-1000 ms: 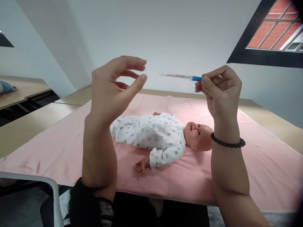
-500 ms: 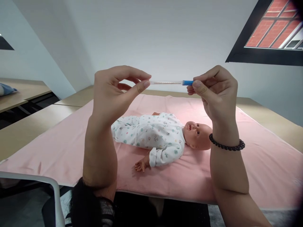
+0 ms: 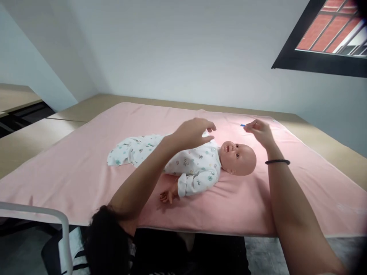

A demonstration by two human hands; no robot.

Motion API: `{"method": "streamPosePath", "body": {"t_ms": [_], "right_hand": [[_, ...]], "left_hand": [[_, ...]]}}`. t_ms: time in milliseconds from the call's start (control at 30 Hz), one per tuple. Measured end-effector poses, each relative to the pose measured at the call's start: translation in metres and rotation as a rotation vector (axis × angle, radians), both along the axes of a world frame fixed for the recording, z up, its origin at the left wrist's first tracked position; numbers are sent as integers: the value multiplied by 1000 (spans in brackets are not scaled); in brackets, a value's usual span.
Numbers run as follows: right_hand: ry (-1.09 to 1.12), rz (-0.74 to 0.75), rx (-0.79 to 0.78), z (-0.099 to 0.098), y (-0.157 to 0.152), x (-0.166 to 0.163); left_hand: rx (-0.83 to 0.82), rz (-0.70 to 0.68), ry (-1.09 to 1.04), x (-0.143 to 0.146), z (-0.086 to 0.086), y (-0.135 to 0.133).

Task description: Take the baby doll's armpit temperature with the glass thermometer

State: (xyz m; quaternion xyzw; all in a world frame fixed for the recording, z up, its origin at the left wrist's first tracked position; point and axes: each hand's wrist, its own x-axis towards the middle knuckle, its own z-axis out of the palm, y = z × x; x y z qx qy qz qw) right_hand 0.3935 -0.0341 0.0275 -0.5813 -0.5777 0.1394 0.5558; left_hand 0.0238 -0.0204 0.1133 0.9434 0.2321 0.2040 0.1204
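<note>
My right hand (image 3: 260,131) pinches a glass thermometer above the far side of the pink cloth. Only the blue end of the thermometer (image 3: 242,125) shows clearly; its clear stem cannot be made out. My left hand (image 3: 195,131) hangs over the chest of a baby doll, thumb and fingers apart, holding nothing. The baby doll (image 3: 195,160) lies on its back in a white patterned sleepsuit, its bald head (image 3: 241,159) to the right. One doll arm stretches toward the near edge. My left forearm hides part of its body and legs.
The pink cloth (image 3: 86,164) covers most of a wooden table (image 3: 312,131) against a white wall. A pale metal rail (image 3: 37,209) curves at the near left. A barred window (image 3: 323,34) is at upper right, and another table (image 3: 17,95) stands far left.
My left hand has let go of the thermometer's clear end and moved down and right. My right hand has lowered and gone slightly farther off with the thermometer.
</note>
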Motion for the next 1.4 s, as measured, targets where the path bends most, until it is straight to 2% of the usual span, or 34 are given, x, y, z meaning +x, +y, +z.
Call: {"method": "streamPosePath", "body": {"t_ms": [67, 133, 200, 267, 367, 500, 600, 700, 767, 867, 1000, 1133, 1233, 1400], "right_hand": [[-102, -60, -121, -31, 1, 14], [-190, -82, -220, -51, -1, 20], [-262, -79, -287, -61, -2, 22], [-326, -72, -326, -62, -3, 24], [-397, -68, -363, -45, 0, 21], [-439, 30, -392, 10, -6, -16], [-462, 286, -411, 57, -23, -70], [-629, 531, -482, 83, -42, -119], [-692, 604, -531, 87, -49, -138], [-658, 633, -541, 78, -48, -145], [-628, 599, -494, 67, -39, -141], [-643, 556, -466, 67, -39, -142], [-583, 521, -488, 71, -42, -144], [-468, 471, -509, 77, -45, -143]], "left_hand": [[-28, -1, 139, 17, -21, 6], [-37, -19, 225, 28, -36, 9], [-33, -61, 266, 32, -44, 10], [-38, -96, 268, 33, -47, 11], [-67, -113, 236, 33, -46, 11], [-104, -125, 213, 31, -41, 11], [-136, -151, 184, 27, -35, 11], [-129, -166, 142, 23, -29, 10], [-90, -156, 124, 22, -27, 9], [14, -131, 98, 21, -25, 7], [175, -103, 122, 22, -22, 3], [239, -159, 151, 22, -21, 3], [219, -190, 215, 19, -20, 7], [59, -251, 219, 4, -15, 21]]}}
